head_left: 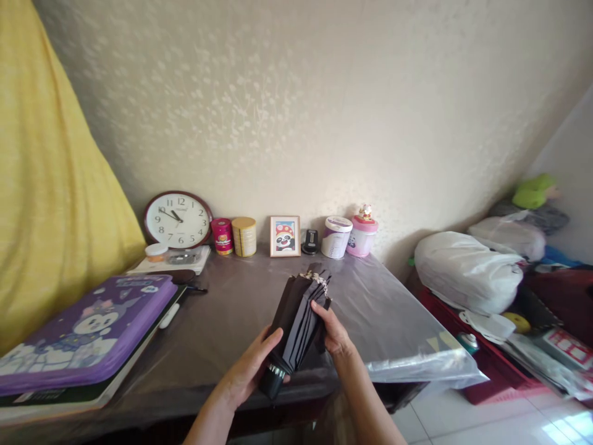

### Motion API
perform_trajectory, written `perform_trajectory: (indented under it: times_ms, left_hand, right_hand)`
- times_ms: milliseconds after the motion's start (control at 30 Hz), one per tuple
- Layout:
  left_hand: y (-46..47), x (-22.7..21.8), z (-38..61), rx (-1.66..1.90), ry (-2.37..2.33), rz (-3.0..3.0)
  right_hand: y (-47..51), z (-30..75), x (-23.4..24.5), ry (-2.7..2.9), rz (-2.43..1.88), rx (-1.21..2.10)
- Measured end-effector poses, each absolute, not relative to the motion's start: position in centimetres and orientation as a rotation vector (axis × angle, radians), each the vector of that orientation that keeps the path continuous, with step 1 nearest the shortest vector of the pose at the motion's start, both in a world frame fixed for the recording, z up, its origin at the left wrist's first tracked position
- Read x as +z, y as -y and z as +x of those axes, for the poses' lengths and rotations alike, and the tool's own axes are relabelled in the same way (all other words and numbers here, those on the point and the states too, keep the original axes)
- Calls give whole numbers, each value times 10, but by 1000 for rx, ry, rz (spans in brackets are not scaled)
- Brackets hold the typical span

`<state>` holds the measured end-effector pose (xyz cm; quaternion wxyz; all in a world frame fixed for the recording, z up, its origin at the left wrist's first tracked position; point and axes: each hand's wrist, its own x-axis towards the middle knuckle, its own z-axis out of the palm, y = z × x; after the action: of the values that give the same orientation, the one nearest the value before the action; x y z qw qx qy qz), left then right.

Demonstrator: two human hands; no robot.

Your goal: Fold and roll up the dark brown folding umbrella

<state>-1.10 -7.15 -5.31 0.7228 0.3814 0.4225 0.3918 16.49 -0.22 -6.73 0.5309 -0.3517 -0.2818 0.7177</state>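
A black folding umbrella [296,321] is held up over the front of the table, collapsed, with its canopy pleats loose. Its handle with a silver ring points down toward me, and pale metal rib ends show at the far end. My left hand [252,364] is closed around the handle end, thumb lying along the near side. With my right hand [334,330] I grip the pleats on the right side near the far end; its other fingers are hidden behind the fabric.
The table [222,334] has a plastic cover. A purple case [92,334] lies at left on books. Along the wall stand a clock [178,219], tins [244,237], a panda picture frame [285,237] and a pink jar [361,238]. White bags [467,266] are piled at right.
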Motion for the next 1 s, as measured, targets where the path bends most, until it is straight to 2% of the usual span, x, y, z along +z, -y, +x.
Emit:
perform_trajectory:
  times_ms: [100,267,433,633,1000]
  left_hand:
    - [73,-60,-1,800,-937,767]
    - [74,-62,-1,892,-885,766]
    - [73,-56,-12,907,-820,788]
    - [71,-59,-17,905,-751,742]
    - [69,-59,-15,758,-491,755]
  right_hand:
    - [5,159,-65,744,-833,1707]
    - [7,160,-61,847,-951,1633]
    - [6,176,-56,986,-770,1782]
    - [5,185,-56,853,-566,1934]
    - [7,163,-64,942,-633,1648]
